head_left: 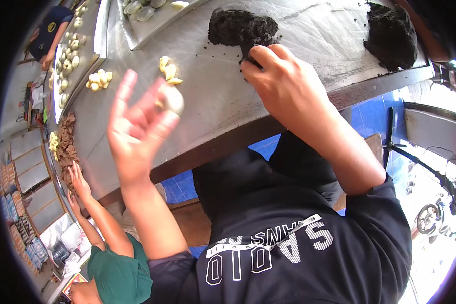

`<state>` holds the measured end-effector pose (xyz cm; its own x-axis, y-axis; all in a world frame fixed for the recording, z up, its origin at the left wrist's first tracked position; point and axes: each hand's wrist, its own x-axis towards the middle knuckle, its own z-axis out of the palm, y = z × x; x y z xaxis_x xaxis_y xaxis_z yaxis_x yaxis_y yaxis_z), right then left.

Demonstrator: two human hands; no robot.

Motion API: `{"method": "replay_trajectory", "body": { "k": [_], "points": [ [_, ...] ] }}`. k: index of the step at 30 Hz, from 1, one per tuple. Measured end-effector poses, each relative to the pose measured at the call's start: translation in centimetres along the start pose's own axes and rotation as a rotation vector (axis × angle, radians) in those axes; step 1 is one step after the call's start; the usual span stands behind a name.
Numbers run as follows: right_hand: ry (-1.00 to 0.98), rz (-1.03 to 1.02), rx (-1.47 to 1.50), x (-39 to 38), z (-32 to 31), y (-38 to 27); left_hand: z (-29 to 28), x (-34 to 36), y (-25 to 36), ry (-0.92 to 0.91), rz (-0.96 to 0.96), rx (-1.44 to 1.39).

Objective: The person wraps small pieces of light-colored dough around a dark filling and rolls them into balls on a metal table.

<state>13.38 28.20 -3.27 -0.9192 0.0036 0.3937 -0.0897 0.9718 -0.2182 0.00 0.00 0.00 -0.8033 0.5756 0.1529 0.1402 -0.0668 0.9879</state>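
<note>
My left hand (143,121), blurred, holds a pale, rounded piece (171,99) between thumb and fingers, with other fingers stretched out, above the metal table (197,109). A small group of yellow pieces (168,70) lies just behind it. My right hand (278,81) has curled fingers pressed into the crumbly black mass (242,28) at the top middle; what is inside the grip is partly hidden.
Another black mound (390,38) lies right, trays (102,30) of pale pieces upper left, more yellow pieces (97,81) nearby. A green-sleeved co-worker (116,273) works brown mass (66,142) at left; another person (49,30) stands beyond. A black stand (425,172) is at right.
</note>
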Motion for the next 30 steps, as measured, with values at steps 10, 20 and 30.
{"method": "replay_trajectory", "body": {
  "k": [10,20,30],
  "points": [
    [0.004,0.056,0.325,-2.3,-1.9,1.4,-0.7,-1.8,-3.8,0.131,0.127,1.166],
    [0.073,0.029,0.179,-2.5,0.1,2.0,-2.2,-4.5,-2.3,0.35,-0.309,-0.269],
    [-0.08,0.056,0.188,-0.9,-1.7,1.2,3.3,-6.3,-2.5,-0.044,0.185,1.023]
  ]
}}
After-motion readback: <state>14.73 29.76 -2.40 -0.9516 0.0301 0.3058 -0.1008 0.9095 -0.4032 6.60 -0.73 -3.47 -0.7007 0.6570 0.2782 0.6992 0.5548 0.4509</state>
